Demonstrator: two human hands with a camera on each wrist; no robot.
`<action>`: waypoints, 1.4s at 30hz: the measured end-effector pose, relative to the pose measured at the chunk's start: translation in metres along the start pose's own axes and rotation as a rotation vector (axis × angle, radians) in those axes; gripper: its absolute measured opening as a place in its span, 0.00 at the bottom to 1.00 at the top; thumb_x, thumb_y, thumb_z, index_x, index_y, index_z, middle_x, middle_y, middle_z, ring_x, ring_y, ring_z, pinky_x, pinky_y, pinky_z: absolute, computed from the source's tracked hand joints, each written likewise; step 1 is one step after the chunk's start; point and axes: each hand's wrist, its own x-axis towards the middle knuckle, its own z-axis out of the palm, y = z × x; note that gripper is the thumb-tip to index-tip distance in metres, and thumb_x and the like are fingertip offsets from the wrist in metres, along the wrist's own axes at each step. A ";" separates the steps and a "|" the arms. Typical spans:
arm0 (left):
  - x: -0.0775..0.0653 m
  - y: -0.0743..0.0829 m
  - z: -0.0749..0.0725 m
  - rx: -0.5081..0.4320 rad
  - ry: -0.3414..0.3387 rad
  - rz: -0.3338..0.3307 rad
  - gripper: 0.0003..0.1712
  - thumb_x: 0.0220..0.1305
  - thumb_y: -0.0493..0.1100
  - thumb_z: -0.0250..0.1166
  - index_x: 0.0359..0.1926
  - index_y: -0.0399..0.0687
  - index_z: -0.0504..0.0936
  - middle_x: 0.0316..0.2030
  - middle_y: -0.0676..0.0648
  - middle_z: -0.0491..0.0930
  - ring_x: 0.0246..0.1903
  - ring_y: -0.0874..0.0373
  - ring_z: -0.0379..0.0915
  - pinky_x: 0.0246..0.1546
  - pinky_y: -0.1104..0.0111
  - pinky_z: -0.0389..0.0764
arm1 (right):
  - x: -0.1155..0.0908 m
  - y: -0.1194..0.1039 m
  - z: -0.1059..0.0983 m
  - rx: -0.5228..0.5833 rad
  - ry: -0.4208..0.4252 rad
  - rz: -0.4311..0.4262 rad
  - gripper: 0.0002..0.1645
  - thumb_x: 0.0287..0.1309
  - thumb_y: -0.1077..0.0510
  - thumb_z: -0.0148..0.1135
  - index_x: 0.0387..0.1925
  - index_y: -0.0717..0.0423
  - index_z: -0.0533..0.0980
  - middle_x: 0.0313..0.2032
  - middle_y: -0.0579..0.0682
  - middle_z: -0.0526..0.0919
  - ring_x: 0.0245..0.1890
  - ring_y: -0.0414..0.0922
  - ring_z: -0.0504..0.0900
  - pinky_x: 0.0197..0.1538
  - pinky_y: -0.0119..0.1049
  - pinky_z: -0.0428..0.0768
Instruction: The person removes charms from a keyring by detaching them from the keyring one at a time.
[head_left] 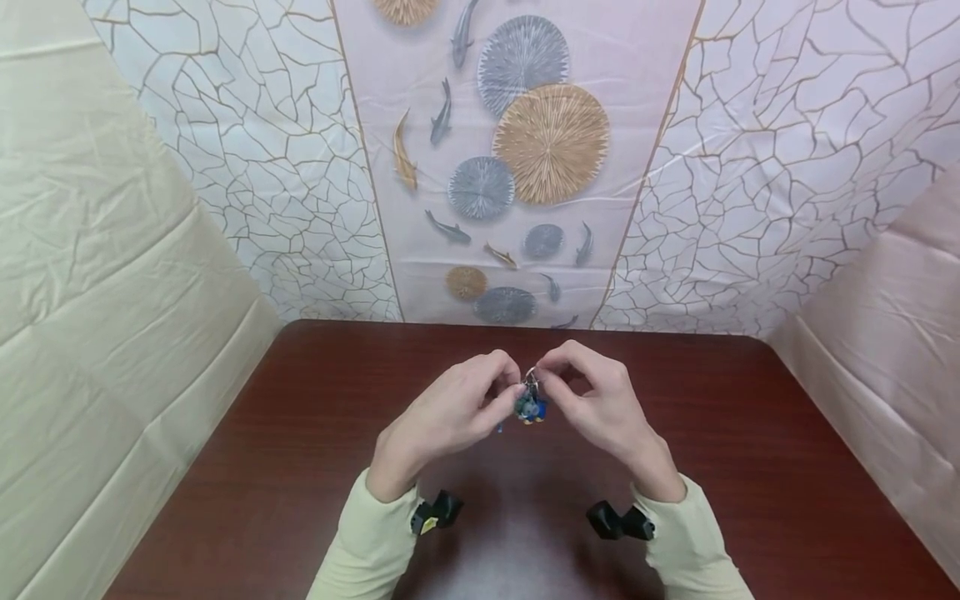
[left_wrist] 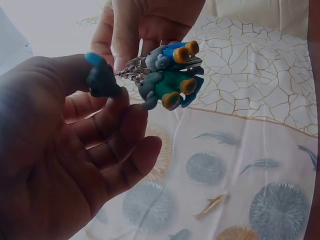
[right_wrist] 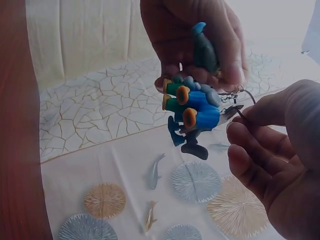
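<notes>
Several charms (head_left: pixel 531 410) cluster at six o'clock below a metal ring (right_wrist: pixel 252 96), held up over the desk (head_left: pixel 247 500). From nine o'clock, my left grip (head_left: pixel 455 403) pinches one dark figure (left_wrist: pixel 103 80) with a blue tip; from three o'clock, my right grip (head_left: pixel 603 398) pinches the ring. Patterned cloth (head_left: pixel 495 242) hangs at twelve o'clock, beyond the desk.
</notes>
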 end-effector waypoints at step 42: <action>0.000 0.013 0.000 0.001 0.151 0.191 0.03 0.63 0.36 0.59 0.37 0.46 0.75 0.30 0.54 0.73 0.33 0.65 0.68 0.36 0.81 0.70 | -0.001 -0.013 -0.004 0.130 -0.026 0.014 0.16 0.51 0.79 0.61 0.34 0.58 0.77 0.28 0.47 0.79 0.25 0.33 0.77 0.26 0.25 0.76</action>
